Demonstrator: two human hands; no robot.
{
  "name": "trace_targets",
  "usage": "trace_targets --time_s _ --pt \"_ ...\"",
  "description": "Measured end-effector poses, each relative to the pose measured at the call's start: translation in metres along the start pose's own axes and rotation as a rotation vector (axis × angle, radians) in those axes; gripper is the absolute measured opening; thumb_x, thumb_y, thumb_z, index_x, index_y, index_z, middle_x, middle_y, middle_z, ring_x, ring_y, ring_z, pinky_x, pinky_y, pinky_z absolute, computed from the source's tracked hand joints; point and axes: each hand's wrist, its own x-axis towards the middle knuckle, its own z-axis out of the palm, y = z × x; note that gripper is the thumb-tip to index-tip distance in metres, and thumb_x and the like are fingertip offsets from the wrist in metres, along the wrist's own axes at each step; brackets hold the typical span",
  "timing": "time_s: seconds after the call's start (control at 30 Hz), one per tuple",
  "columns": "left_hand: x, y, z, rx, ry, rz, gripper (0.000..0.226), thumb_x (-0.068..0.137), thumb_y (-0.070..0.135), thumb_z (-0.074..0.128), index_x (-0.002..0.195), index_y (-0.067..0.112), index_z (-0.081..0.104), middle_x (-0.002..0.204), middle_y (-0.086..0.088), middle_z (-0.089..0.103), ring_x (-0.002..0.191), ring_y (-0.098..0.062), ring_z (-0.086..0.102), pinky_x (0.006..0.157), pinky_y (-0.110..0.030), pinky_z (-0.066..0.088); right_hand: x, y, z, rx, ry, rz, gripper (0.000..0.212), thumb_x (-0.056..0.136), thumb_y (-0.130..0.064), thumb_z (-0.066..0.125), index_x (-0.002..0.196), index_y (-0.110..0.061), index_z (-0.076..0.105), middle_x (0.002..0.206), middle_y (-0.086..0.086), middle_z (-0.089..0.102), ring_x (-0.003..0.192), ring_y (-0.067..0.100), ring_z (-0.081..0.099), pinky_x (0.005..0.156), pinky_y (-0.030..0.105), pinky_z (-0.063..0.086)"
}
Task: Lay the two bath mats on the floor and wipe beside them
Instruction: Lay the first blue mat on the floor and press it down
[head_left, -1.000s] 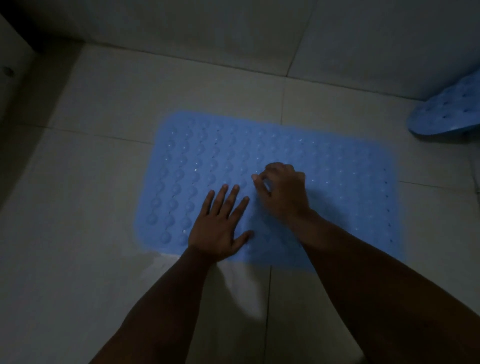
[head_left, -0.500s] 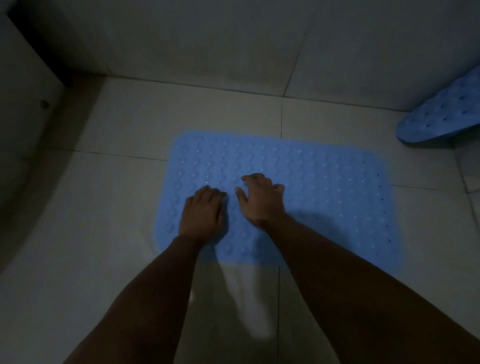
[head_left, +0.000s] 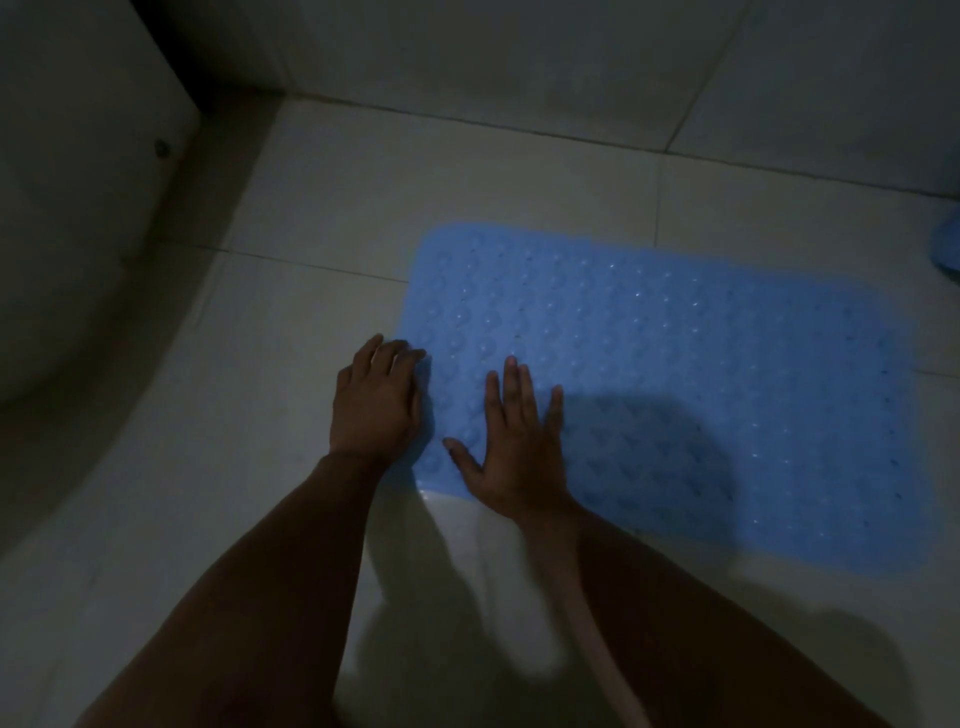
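A blue bath mat (head_left: 701, 374) with rows of raised bumps lies flat on the pale tiled floor (head_left: 322, 218). My right hand (head_left: 514, 447) presses flat on the mat's near left part, fingers straight and spread. My left hand (head_left: 376, 402) sits at the mat's left edge, fingers bent down where mat meets floor; whether it grips the edge I cannot tell. A sliver of the second blue mat (head_left: 948, 244) shows at the right edge of the view.
A tiled wall (head_left: 519, 57) runs along the back. A large rounded white fixture (head_left: 78, 208) fills the left side, close to the mat's left end. Open tile lies in front of the mat, shadowed by my arms.
Both hands slid left across the mat to its left end. The right hand went from curled to flat and spread. The view swung left, so the second mat is almost out of sight.
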Motion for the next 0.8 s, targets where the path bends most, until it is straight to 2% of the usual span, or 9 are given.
trace_targets --time_s 0.13,0.2,0.27,0.37,0.4,0.47,0.53,0.7,0.8 --pt "-0.002 -0.005 -0.010 -0.019 -0.005 -0.038 0.047 0.094 0.029 0.043 0.134 0.014 0.061 0.143 -0.014 0.057 0.141 -0.040 0.042 0.102 -0.055 0.044 0.004 -0.003 -0.007 0.063 -0.099 0.031 0.101 0.087 -0.081 0.028 0.160 -0.013 0.015 0.169 0.011 0.001 0.157 0.027 -0.002 0.121 0.064 0.003" --pt "0.003 -0.002 -0.019 -0.029 -0.018 -0.052 0.047 0.093 0.028 0.045 0.136 0.013 0.060 0.144 -0.015 0.057 0.142 -0.040 0.041 0.103 -0.056 0.044 0.017 -0.003 -0.021 0.100 -0.200 0.067 0.097 0.087 -0.080 0.030 0.159 -0.016 0.019 0.169 0.009 0.005 0.157 0.025 0.003 0.122 0.061 0.006" --pt "0.008 0.003 -0.026 -0.043 -0.053 -0.028 0.050 0.093 0.029 0.042 0.137 0.013 0.059 0.145 -0.015 0.056 0.142 -0.040 0.042 0.104 -0.056 0.046 0.036 -0.002 -0.047 0.154 -0.296 0.111 0.083 0.090 -0.073 0.038 0.153 -0.019 0.034 0.166 0.008 0.023 0.153 0.025 0.022 0.121 0.055 0.021" --pt "0.013 0.011 -0.024 -0.044 -0.146 0.093 0.062 0.094 0.037 0.028 0.143 0.010 0.054 0.150 -0.019 0.051 0.144 -0.040 0.041 0.105 -0.057 0.047 0.071 0.003 -0.088 0.179 -0.311 0.135 0.057 0.093 -0.059 0.048 0.131 -0.017 0.059 0.136 0.010 0.061 0.126 0.031 0.057 0.105 0.043 0.046" --pt "0.013 0.016 -0.019 -0.037 -0.188 0.120 0.067 0.095 0.042 0.023 0.148 0.009 0.049 0.155 -0.020 0.044 0.148 -0.041 0.035 0.110 -0.058 0.043 0.081 0.005 -0.097 0.176 -0.297 0.132 0.050 0.094 -0.054 0.049 0.125 -0.017 0.064 0.128 0.010 0.065 0.119 0.032 0.061 0.099 0.041 0.049" --pt "0.008 0.026 -0.002 0.009 -0.288 0.116 0.074 0.100 0.056 0.015 0.160 0.014 0.026 0.169 -0.016 0.017 0.156 -0.038 0.011 0.124 -0.056 0.022 0.094 0.010 -0.105 0.196 -0.226 0.120 0.040 0.094 -0.045 0.050 0.117 -0.018 0.068 0.121 0.009 0.069 0.114 0.032 0.064 0.094 0.039 0.052" --pt "-0.003 0.030 0.020 0.054 -0.311 0.081 0.083 0.100 0.071 0.019 0.164 0.020 0.003 0.170 -0.010 -0.010 0.157 -0.032 -0.011 0.127 -0.053 0.004 0.096 0.016 -0.104 0.257 -0.146 0.109 0.035 0.095 -0.040 0.050 0.119 -0.021 0.067 0.120 0.006 0.070 0.112 0.030 0.065 0.095 0.038 0.053" --pt "-0.019 0.026 0.041 0.097 -0.031 0.132 0.087 0.098 0.071 0.037 0.163 0.018 0.016 0.171 -0.010 0.005 0.159 -0.031 -0.001 0.125 -0.055 0.013 0.085 0.033 -0.078 0.300 -0.019 0.013 0.031 0.095 -0.035 0.052 0.118 -0.022 0.068 0.117 0.003 0.070 0.112 0.027 0.061 0.094 0.043 0.051" --pt "-0.018 0.028 0.041 0.096 0.002 0.143 0.090 0.096 0.073 0.038 0.163 0.018 0.015 0.172 -0.010 0.003 0.159 -0.030 -0.002 0.125 -0.055 0.014 0.073 0.046 -0.054 0.193 0.172 -0.131 0.026 0.089 -0.032 0.056 0.104 -0.019 0.072 0.105 0.002 0.071 0.103 0.029 0.063 0.082 0.042 0.052"
